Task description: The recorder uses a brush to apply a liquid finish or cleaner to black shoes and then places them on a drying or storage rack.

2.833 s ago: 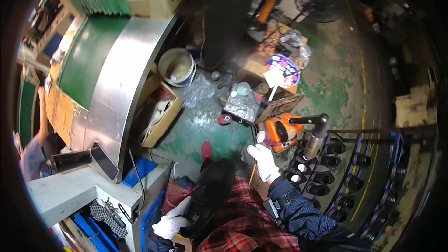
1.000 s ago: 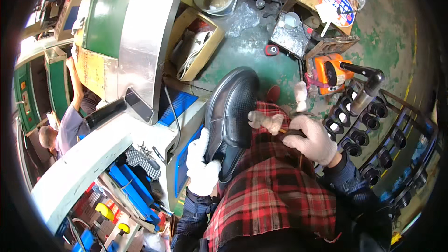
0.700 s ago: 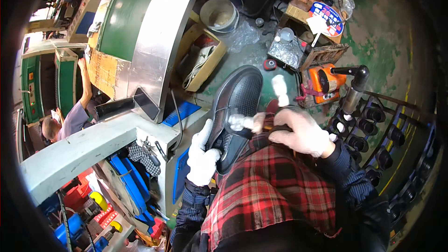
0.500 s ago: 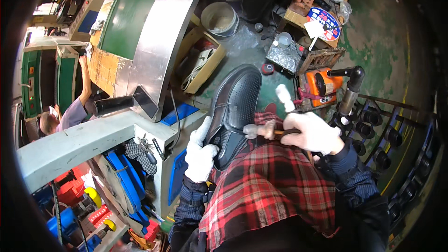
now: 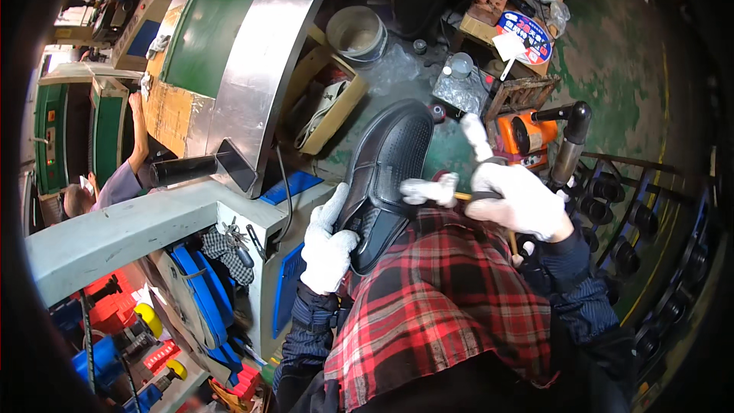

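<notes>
The black perforated leather shoe now lies across the lap, toe toward twelve o'clock. The white-gloved left hand clasps its heel at seven o'clock. The white-gloved right hand, no longer empty, pinches a white-tipped brush against the shoe's three-o'clock side, so brushing looks underway.

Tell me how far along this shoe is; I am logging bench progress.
Done: the black shoe is already picked up, resting on the plaid apron, gripped at its side by the gloved left hand. In hand: the gloved right hand holds a small brush with its white tip against the shoe's upper. Left: how much surface remains to be brushed cannot be told from this view.
</notes>
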Demonstrator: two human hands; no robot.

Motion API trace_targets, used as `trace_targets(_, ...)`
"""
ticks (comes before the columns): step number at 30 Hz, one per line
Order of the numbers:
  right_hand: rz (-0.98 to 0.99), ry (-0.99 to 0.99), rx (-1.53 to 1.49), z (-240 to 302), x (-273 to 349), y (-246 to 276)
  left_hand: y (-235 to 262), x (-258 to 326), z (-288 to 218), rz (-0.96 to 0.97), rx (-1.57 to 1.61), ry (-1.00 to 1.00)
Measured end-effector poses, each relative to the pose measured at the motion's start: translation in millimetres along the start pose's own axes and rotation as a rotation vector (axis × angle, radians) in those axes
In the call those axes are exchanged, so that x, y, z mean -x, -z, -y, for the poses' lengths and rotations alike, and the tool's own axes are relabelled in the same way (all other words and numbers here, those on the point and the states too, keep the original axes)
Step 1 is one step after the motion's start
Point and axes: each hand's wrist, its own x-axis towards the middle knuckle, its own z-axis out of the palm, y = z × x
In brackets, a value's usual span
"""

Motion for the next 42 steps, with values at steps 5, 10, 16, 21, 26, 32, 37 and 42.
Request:
trace_targets(5,0.081,0.14,0.087,14,-22,-20,-1,-4,-1,0.021,0.025,0.038)
trace_targets(10,0.082,0.065,0.06,14,-7,1,0,-3,1,0.008,-0.035,-0.016)
trace_targets(16,0.121,0.135,0.184,22,-20,-11,1,-11,9,0.04,0.181,0.091)
trace_targets(21,0.047,0.045,0.026,14,-5,9,6,-13,9,0.037,0.287,0.115)
trace_targets(26,0.031,0.127,-0.058,0,-36,-17,7,-21,-9,0.112,0.577,0.2)
trace_targets(32,0.152,0.089,-0.008,-11,-24,-2,18,-30,3,0.124,0.6,0.262)
trace_targets(37,0.053,0.275,-0.093,-13,-45,-33,15,-40,2,0.163,0.671,0.285)
trace_targets(42,0.184,0.13,-0.099,-29,-35,-16,25,-44,16,0.169,0.667,0.329)
